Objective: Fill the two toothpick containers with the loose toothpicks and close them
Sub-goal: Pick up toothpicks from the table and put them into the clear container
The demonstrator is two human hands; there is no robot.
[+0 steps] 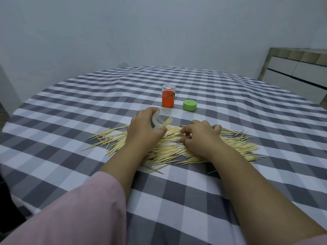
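Two hands over the toothpicks.
Left hand grips tilted clear container; right hand pinches toothpicks; green lid apart.

Grey-and-white checked tablecloth, pale yellow toothpicks, orange container, green lid, pink sleeve.

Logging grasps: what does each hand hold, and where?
Left hand grips the clear container round its body. Right hand pinches loose toothpicks in the pile.

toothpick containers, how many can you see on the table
2. The orange container stands upright past the toothpick pile, beside the green lid. The clear container is tilted in the left hand, over the pile.
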